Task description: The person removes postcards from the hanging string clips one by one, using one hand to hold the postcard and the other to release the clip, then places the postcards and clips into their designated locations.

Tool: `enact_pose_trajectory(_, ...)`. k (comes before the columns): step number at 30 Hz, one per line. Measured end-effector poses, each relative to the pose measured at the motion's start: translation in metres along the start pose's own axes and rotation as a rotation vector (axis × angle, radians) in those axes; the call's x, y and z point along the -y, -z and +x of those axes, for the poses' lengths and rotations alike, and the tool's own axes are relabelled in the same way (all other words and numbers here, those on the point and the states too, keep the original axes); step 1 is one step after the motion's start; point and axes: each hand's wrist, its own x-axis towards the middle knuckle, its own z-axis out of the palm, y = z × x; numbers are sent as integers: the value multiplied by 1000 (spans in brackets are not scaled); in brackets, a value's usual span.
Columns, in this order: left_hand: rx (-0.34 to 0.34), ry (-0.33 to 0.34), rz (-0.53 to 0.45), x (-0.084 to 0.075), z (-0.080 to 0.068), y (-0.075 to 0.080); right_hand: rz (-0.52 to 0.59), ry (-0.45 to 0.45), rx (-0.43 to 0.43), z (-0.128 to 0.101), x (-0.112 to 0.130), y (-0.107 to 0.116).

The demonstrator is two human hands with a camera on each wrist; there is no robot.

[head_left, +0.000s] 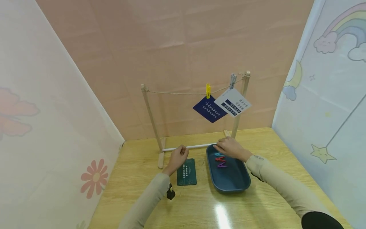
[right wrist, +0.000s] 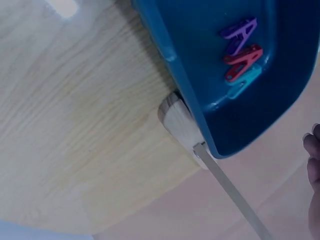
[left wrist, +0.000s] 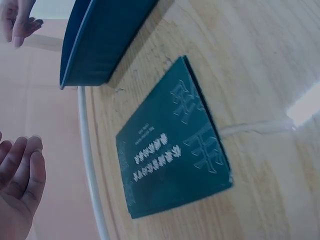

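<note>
- The left hand (head_left: 179,157) hovers just above the far end of a dark green card (head_left: 186,172) lying flat on the desk (head_left: 137,178); its grip is loose, fingers gently bent, holding nothing.
- The right hand (head_left: 231,148) rests over the far rim of a blue tray (head_left: 231,181); whether its grip pinches anything I cannot tell.
- In the tray lie a purple peg (head_left: 221,164), a red peg (head_left: 219,158) and a teal peg (head_left: 216,155).
- Behind stands a wooden rack (head_left: 151,121) with a white bar (head_left: 197,146) low across it.
- On its string a yellow peg (head_left: 208,91) holds a navy card (head_left: 209,109); a grey peg (head_left: 233,81) holds a white card (head_left: 233,102).
</note>
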Motion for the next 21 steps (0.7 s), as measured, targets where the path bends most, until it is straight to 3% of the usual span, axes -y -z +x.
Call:
enact_pose_trajectory(9,27,-30,-51,-13,10,-8,-111,93,-86,18,-3,22)
enact_pose_trajectory(15,19,-43,-52,-18,16,-14,-107,165,-179,30,-4,32)
enact_pose_trajectory(21,19,-28,-68,-20,20,-18,-133,166,-210,43,-10,51)
